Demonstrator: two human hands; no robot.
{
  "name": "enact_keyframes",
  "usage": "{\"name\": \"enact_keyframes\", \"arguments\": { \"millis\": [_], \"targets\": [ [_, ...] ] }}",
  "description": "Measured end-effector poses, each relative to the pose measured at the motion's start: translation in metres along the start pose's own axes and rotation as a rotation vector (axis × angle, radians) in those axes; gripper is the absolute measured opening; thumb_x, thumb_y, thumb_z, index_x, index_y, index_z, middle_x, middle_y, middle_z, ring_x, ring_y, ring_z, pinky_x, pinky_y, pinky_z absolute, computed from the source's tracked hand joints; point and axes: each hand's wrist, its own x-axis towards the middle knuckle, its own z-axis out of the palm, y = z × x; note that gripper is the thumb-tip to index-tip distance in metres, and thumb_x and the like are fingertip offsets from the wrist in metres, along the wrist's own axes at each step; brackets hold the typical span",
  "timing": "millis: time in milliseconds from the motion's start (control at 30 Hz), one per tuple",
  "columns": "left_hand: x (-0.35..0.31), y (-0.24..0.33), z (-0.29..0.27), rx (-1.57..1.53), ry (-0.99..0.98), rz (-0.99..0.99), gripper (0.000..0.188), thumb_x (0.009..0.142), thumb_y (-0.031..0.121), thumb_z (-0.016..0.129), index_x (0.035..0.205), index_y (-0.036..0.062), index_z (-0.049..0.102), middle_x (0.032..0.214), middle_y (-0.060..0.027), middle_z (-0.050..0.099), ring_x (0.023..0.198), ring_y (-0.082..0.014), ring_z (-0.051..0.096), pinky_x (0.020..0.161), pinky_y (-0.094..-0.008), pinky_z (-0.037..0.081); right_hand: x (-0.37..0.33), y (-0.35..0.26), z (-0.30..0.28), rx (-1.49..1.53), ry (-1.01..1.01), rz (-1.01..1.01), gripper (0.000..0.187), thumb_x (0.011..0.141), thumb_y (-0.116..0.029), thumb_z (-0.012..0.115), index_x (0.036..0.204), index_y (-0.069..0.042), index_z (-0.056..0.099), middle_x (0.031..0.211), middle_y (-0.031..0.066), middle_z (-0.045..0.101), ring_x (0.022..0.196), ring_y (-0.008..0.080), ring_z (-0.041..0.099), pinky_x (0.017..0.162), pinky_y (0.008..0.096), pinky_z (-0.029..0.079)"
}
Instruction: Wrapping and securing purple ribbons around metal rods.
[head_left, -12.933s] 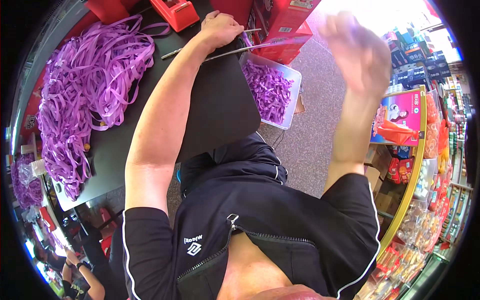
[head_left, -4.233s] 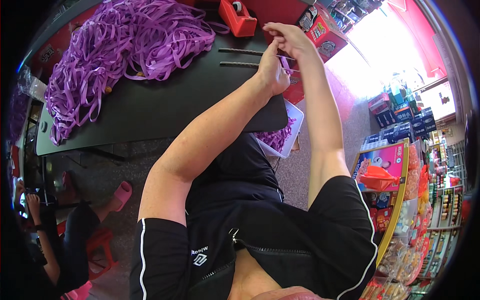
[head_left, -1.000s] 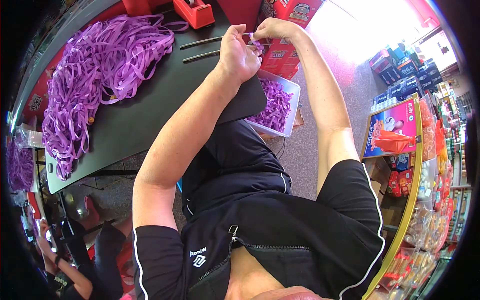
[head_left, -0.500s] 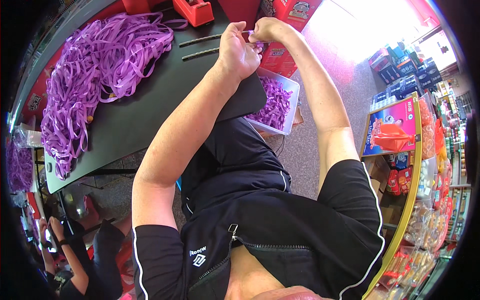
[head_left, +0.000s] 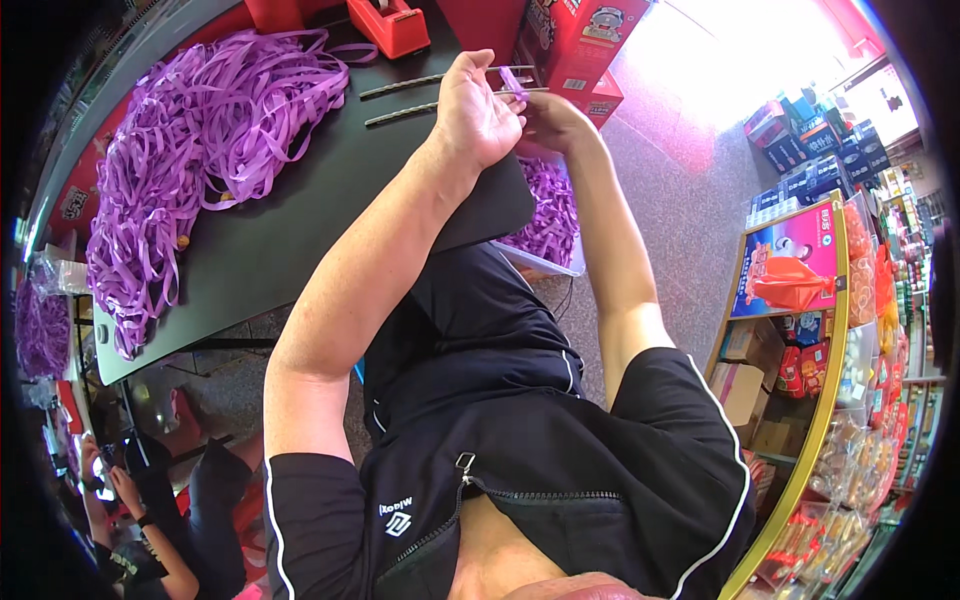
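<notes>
Two thin, twisted metal rods (head_left: 410, 88) lie roughly parallel above the dark table and pass behind my left hand (head_left: 478, 112). That hand is closed round them, palm partly showing, its fingertips curled near the lower rod. A short band of purple ribbon (head_left: 512, 82) spans the rods near their right ends. Just right of it, my right hand (head_left: 558, 122) is bent with its fingers closed at the ribbon, below the rods; its fingertips are partly hidden. A large tangled heap of purple ribbon (head_left: 235, 110) covers the table's left side.
The black table (head_left: 330, 215) has a rounded corner near my hands. Below it stands a pale bin (head_left: 578, 262) of purple ribbon pieces. A red tape dispenser (head_left: 390, 25) and red boxes (head_left: 585, 45) are at the back. Right is a gold-edged display case (head_left: 838, 330); another person (head_left: 150, 520) sits lower left.
My right hand has moved from above the rods' right ends to below them, baring the rod tips and the purple band. My left hand has hardly moved.
</notes>
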Motion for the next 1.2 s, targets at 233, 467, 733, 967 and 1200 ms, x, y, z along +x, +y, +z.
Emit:
{"name": "enact_keyframes", "arguments": {
  "millis": [233,467,733,967,1200],
  "targets": [
    [0.000,0.000,-0.002,-0.004,-0.013,0.003,0.069,0.084,0.036,0.054,0.142,0.0175,0.022,0.148,-0.0340,-0.009,0.140,-0.0441,-0.009,0.112,-0.0490,-0.009,0.010,0.024,0.008,0.645,-0.736,0.066,0.022,0.094,-0.022,0.049,0.099,-0.002,0.057,0.094,0.0055,0.065,0.086,0.0143,0.064,0.083,0.0318,0.051],
    [0.004,0.000,-0.004,0.001,-0.021,0.017,0.074,0.083,0.035,0.055,0.144,0.0173,0.018,0.148,-0.0329,-0.011,0.140,-0.0443,-0.008,0.112,-0.0490,-0.009,0.019,0.027,0.005,0.763,-0.987,0.075,0.037,0.094,-0.028,0.049,0.118,-0.001,0.053,0.111,0.0112,0.062,0.104,0.0222,0.060,0.096,0.0394,0.044],
    [0.001,0.000,-0.002,0.006,-0.012,0.012,0.074,0.083,0.035,0.055,0.145,0.0168,0.017,0.148,-0.0339,-0.011,0.140,-0.0440,-0.008,0.112,-0.0487,-0.010,0.006,0.024,0.018,0.686,-0.519,0.005,0.020,0.093,-0.018,0.051,0.101,0.000,0.057,0.089,0.0060,0.064,0.077,0.0156,0.064,0.075,0.0286,0.054],
    [-0.001,0.000,0.000,0.003,-0.036,-0.003,0.075,0.083,0.034,0.055,0.144,0.0170,0.017,0.146,-0.0364,-0.009,0.140,-0.0439,-0.007,0.112,-0.0484,-0.010,0.006,0.004,-0.005,0.539,-0.552,0.085,0.022,0.091,-0.023,0.055,0.100,-0.004,0.059,0.092,0.0078,0.064,0.084,0.0205,0.061,0.081,0.0402,0.047],
    [-0.007,0.003,0.000,0.016,-0.067,0.001,0.071,0.083,0.034,0.055,0.142,0.0171,0.019,0.145,-0.0378,-0.004,0.140,-0.0441,-0.004,0.112,-0.0491,-0.010,-0.018,-0.029,0.005,0.136,-0.253,-0.018,0.038,0.095,-0.034,0.049,0.111,-0.003,0.062,0.086,0.0060,0.064,0.079,0.0175,0.058,0.077,0.0373,0.045]
  ]
}}
